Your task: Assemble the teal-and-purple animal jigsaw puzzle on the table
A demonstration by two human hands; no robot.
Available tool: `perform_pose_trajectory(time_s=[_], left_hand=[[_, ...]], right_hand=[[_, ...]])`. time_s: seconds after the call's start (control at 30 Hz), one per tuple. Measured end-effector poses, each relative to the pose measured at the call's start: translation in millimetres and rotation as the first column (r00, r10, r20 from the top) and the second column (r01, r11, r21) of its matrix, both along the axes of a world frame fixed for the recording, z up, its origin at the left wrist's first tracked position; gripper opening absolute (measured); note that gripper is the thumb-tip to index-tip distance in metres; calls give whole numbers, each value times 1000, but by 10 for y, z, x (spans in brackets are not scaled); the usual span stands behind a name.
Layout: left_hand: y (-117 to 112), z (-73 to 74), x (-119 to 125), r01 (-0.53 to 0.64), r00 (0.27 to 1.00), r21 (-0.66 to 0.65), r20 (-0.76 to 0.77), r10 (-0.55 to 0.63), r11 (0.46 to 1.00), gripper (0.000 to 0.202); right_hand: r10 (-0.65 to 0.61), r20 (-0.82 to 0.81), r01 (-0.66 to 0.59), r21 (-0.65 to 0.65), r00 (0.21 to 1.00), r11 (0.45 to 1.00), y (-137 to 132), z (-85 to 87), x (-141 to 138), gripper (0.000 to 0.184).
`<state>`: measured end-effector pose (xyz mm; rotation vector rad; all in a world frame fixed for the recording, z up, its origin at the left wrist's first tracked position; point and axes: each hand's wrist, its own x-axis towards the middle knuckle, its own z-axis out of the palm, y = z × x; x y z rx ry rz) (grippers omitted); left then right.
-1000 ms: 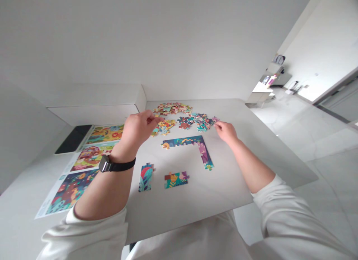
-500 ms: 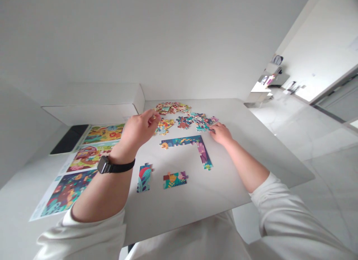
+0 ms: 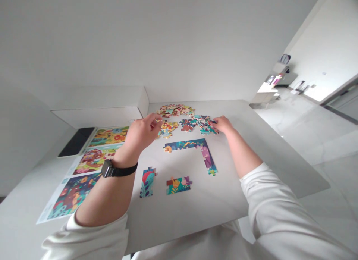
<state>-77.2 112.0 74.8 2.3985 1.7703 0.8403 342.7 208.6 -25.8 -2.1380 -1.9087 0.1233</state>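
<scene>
Through the head camera I see the work spread across a pale, smooth table (image 3: 237, 170). At twelve o'clock lies a heap of glossy cardboard jigsaw pieces (image 3: 175, 110) in mixed colours. Just nearer sit a small yellow-orange heap (image 3: 167, 128) and, toward one o'clock, a teal-and-maroon heap (image 3: 199, 124). Below them, mid-table, an L-shaped joined strip (image 3: 186, 144) runs in navy and teal, then turns toward me in pink and purple, its edges knobbed and notched. Nearer still, around six o'clock, lie an upright leafy section (image 3: 147, 182) and a flowery section (image 3: 178, 185), apart from each other.

My left hand (image 3: 141, 133) is raised, wrist bent, just over the yellow-orange heap, with a black strap watch (image 3: 113, 169) on the wrist. Its grip is drawn together, but I cannot tell whether a piece sits inside. My right hand (image 3: 223, 124) reaches forward at one o'clock, its fingertips at the edge of the teal-and-maroon heap; I cannot tell if that grip is clamped on anything. White sleeves (image 3: 274, 211) cover both forearms up to the elbows. At nine o'clock lies a printed picture sheet (image 3: 84, 170).
</scene>
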Motion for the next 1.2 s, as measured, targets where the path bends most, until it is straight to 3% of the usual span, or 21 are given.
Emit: perform_pose_trajectory(time_s=[0.13,0.27,0.43,0.57,0.73,0.97,1.1,1.2], left_hand=[[14,1,3,-5,1000,-11,-2,5,1000,41],[34,-41,39,3,1000,-18,4,-3,1000,40],[58,-70,12,57,998,-22,32,-56,998,36],[23,36,-79,25,996,-3,80,-25,1000,33],[-96,187,-120,-24,982,12,185,22,1000,45],[-205,269,-41,179,899,-29,410,-151,983,59],[-189,220,-35,337,797,-99,559,-227,936,57],[-173,163,-39,357,791,-131,569,-224,925,47]], right_hand=[[-8,-79,11,38,997,999,-58,-36,31,31],[-28,-271,62,117,962,991,-138,33,44,15],[24,-594,73,139,804,988,-206,254,-122,9],[112,-789,-25,122,604,992,-360,455,-391,16],[293,-844,-251,196,448,948,-609,764,-806,33],[526,-795,-407,391,304,826,-845,1230,-1472,42],[514,-809,-434,370,285,822,-864,1193,-1734,38],[458,-846,-419,325,272,848,-833,1012,-1855,37]])
